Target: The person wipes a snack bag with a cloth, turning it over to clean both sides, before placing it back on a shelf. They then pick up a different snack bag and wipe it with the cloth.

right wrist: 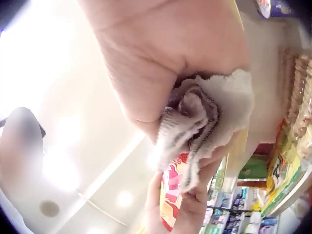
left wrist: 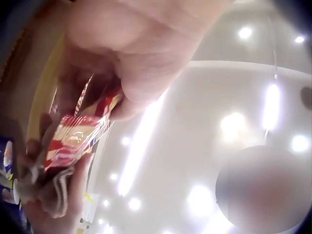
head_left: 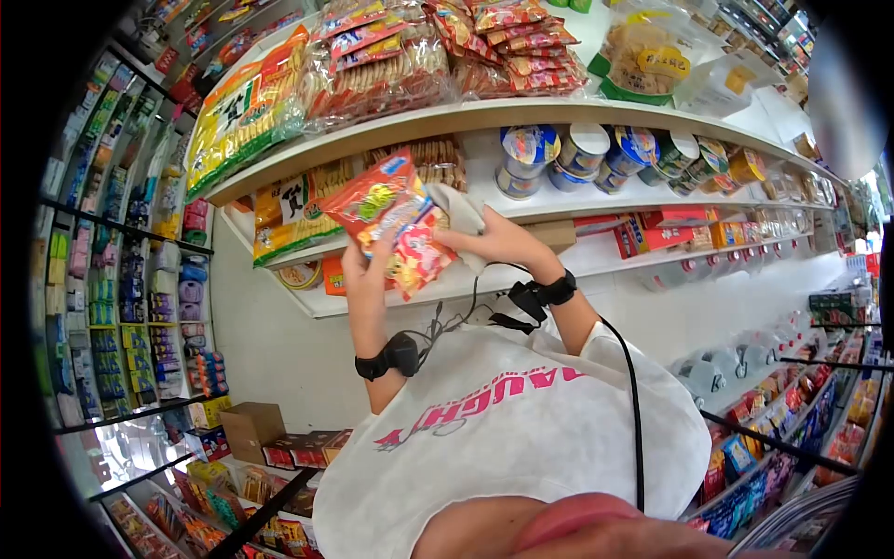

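Two snack packets are held up in front of the shelf by my left hand (head_left: 365,272), its fingers and thumb gripping their lower left side. One is a red packet (head_left: 368,191) with a green and yellow print; the other, a red-and-yellow packet (head_left: 421,253), overlaps it. My right hand (head_left: 507,244) grips a crumpled grey-white cloth (right wrist: 222,100), bunched between thumb and fingers. In the right wrist view the cloth hangs right at the edge of the red-and-yellow packet (right wrist: 171,192). From the left wrist side, the packet's crimped end (left wrist: 73,139) shows between both hands.
Bagged snacks (head_left: 382,70) crowd the upper shelf (head_left: 428,121). Below, instant noodle cups (head_left: 528,154) stand to the right, and a yellow-green bag (head_left: 293,214) lies to the left. A black cable (head_left: 636,410) runs down from my right wrist. A cardboard box (head_left: 251,430) sits low at the left.
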A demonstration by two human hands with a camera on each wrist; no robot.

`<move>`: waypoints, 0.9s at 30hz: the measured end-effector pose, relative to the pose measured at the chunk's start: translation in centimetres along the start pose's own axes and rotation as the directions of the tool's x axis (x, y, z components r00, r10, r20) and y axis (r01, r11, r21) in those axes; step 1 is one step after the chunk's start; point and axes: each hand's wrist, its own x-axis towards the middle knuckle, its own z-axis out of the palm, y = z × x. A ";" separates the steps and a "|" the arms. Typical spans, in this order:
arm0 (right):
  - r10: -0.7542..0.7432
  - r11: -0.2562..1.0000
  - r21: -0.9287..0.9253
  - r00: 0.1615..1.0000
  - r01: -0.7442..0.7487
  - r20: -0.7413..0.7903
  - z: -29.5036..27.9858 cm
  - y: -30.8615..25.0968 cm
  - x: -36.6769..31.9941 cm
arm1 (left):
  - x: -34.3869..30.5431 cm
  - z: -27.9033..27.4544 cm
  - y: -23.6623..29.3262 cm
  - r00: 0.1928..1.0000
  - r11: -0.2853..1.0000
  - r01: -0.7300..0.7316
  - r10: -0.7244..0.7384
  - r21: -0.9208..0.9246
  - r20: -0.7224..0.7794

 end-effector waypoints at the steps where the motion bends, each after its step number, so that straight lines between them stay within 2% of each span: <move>1: -0.029 0.999 -0.013 1.000 0.029 -0.003 -0.7 0.0 0.2 | 0.5 0.7 0.8 1.000 1.000 0.017 -0.016 0.008 -0.024; 2: -0.055 0.998 -0.021 0.998 0.055 -0.005 -1.1 0.0 0.4 | 0.8 1.4 1.4 0.998 0.999 0.037 -0.036 0.018 -0.052; 3: -0.113 0.989 0.093 0.992 0.118 -0.064 -1.1 -0.5 1.2 | 1.4 2.1 1.2 1.000 0.998 -0.017 0.017 0.066 -0.010; 5: -0.163 0.983 0.059 0.974 0.174 -0.158 -2.8 -1.1 2.4 | 2.9 3.4 0.9 0.989 0.978 -0.131 0.117 0.161 0.096; 6: -0.192 0.978 0.042 0.958 0.205 -0.213 -3.7 -1.4 3.2 | 3.7 3.9 1.4 0.990 0.972 -0.098 0.073 0.212 0.120; 7: -0.324 0.935 0.032 0.888 0.353 -0.325 -4.0 -1.7 4.1 | 4.5 5.5 1.7 0.986 0.977 -0.148 0.133 0.152 0.102; 8: -0.319 0.932 0.054 0.881 0.359 -0.350 -4.7 -2.1 4.6 | 5.2 7.3 1.9 0.979 0.976 -0.195 0.187 0.092 0.085; 9: -0.310 0.930 0.074 0.874 0.361 -0.374 -5.5 -2.6 4.9 | 6.1 8.4 2.5 0.971 0.972 -0.214 0.202 0.095 0.126; 10: -0.301 0.928 0.090 0.868 0.362 -0.396 -6.4 -2.9 5.3 | 7.0 9.4 2.8 0.964 0.957 -0.260 0.249 0.128 0.098; 13: -0.411 0.898 -0.058 0.784 0.436 -0.465 -8.5 -3.3 7.0 | 9.9 12.2 3.5 0.927 0.903 -0.374 0.366 0.214 0.077; 15: -0.513 0.852 -0.221 0.672 0.474 -0.535 -9.4 -4.3 7.7 | 11.4 13.9 4.2 0.906 0.874 -0.423 0.414 0.238 0.089; 18: -0.805 0.591 -0.600 0.340 0.540 -0.486 -12.1 -5.9 8.4 | 13.8 16.5 4.8 0.869 0.838 -0.490 0.490 0.241 0.066; 19: -0.787 0.611 -0.512 0.394 0.604 -0.475 -12.7 -6.2 8.7 | 15.6 16.8 4.5 0.821 0.782 -0.560 0.567 0.273 0.058; 22: -0.845 0.440 -0.744 0.512 0.503 -0.153 -14.7 -7.0 9.9 | 18.7 19.0 5.3 0.796 0.754 -0.594 0.600 0.281 0.074; 23: -0.832 0.486 -0.673 0.532 0.558 -0.159 -14.9 -6.5 10.8 | 21.1 17.9 4.6 0.781 0.728 -0.600 0.623 0.332 0.046; 26: -0.800 0.552 -0.573 0.578 0.606 -0.160 -15.8 -6.1 12.1 | 23.0 19.5 5.5 0.788 0.725 -0.559 0.616 0.403 -0.013; 27: -0.792 0.584 -0.540 0.571 0.605 -0.217 -16.0 -6.2 12.0 | 24.0 19.5 5.3 0.766 0.721 -0.591 0.642 0.363 -0.028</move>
